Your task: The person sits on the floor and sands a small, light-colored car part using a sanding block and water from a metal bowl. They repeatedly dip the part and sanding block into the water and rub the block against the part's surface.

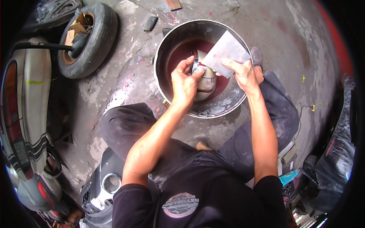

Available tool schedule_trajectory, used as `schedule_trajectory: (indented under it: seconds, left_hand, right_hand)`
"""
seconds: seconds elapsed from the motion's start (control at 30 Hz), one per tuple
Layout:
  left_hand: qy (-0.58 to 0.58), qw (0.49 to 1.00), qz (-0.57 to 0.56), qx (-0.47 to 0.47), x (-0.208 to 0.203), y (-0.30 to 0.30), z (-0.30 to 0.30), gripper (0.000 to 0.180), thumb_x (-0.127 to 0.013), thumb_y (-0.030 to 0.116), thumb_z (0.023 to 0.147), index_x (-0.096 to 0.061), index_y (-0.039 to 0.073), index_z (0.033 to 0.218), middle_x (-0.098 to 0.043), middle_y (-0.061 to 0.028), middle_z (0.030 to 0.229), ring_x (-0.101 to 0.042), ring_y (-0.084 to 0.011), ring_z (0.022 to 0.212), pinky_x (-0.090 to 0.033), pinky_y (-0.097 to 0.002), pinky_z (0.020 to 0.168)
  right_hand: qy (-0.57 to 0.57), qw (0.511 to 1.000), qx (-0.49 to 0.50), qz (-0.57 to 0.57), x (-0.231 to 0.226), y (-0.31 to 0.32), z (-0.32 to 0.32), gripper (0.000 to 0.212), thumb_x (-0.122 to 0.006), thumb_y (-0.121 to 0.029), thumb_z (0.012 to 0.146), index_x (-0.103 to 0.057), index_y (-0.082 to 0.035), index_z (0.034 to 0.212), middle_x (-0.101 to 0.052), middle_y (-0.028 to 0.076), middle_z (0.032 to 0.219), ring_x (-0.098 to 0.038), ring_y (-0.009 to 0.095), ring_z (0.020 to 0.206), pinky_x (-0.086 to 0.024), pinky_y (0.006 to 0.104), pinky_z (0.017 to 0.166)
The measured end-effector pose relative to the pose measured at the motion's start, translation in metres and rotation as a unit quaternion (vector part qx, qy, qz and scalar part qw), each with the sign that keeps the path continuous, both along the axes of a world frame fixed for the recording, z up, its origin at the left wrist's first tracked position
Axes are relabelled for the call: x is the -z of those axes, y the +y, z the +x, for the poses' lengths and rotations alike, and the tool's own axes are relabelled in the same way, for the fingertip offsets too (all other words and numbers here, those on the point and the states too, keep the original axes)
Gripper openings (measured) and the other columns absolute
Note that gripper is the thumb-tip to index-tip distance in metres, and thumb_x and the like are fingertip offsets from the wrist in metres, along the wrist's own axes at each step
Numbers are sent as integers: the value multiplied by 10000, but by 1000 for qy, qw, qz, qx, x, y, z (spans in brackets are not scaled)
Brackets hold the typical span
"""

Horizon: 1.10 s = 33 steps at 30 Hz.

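Note:
A round dark basin (157, 60) with a white rim stands on the floor between my legs, with reddish liquid (178, 57) inside. My left hand (184, 83) is over the basin, thumb and fingers pinched around a small light-and-dark piece whose kind I cannot make out. Just beside those fingers, a rounded whitish part (207, 81) with a dark band sits low in the basin. My right hand (243, 73) grips a pale grey rectangular sheet (228, 51) that looks like sandpaper, thumb on top. The sheet's left corner comes close to the left fingertips and covers part of the basin.
At the upper left lies a tyre (108, 41) holding scraps. Painted vehicle panels (36, 95) line the left side. A black part with a round opening (112, 183) lies by my left thigh. A dark block (151, 23) and brownish piece (173, 4) lie beyond the basin.

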State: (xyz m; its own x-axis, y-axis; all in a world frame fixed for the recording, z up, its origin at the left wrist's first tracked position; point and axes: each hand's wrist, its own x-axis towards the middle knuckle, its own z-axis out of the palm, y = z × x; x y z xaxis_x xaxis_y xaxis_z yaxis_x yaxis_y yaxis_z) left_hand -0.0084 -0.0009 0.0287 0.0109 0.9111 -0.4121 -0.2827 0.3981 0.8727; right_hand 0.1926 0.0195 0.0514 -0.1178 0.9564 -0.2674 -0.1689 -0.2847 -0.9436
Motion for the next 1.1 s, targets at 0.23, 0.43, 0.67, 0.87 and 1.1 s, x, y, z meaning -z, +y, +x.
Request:
schedule_trajectory:
  seconds: [0.23,0.43,0.67,0.87,1.1]
  left_hand:
    - [2,1000,1,8,-4,0,1,514,-779,49,918,-610,-41,1395,-734,-226,1185,-729,-233,1008,-608,-358,865]
    - [-4,1000,-12,-4,-9,1,2,486,-747,-39,910,-591,-84,1368,-738,-188,1149,-716,-195,992,-580,-319,891]
    - [5,1000,1,-4,-3,0,3,506,-767,13,915,-602,-63,1388,-729,-221,1184,-722,-225,1009,-592,-342,880]
    - [-11,1000,-12,0,-4,0,3,508,-764,-33,902,-589,-85,1376,-733,-198,1171,-707,-200,1027,-571,-314,908]
    - [8,1000,4,5,0,-2,3,530,-773,-6,904,-590,-77,1396,-728,-219,1193,-710,-224,1041,-577,-335,915]
  right_hand:
    - [36,999,13,17,4,0,2,277,-709,-70,948,-702,47,1199,-767,139,1064,-763,227,917,-657,354,716]
    - [17,1000,-2,13,1,-2,-2,288,-709,-82,950,-693,43,1209,-768,139,1068,-764,228,925,-654,356,710]
    - [18,999,-34,-5,4,2,1,311,-717,-96,942,-695,45,1219,-770,138,1084,-764,224,924,-643,350,707]
    - [26,1000,-14,10,3,2,7,326,-720,-113,946,-699,49,1228,-774,144,1097,-765,221,925,-642,349,678]
    - [26,999,-39,28,17,2,1,281,-694,-103,973,-725,63,1197,-774,151,1116,-769,216,920,-647,348,685]
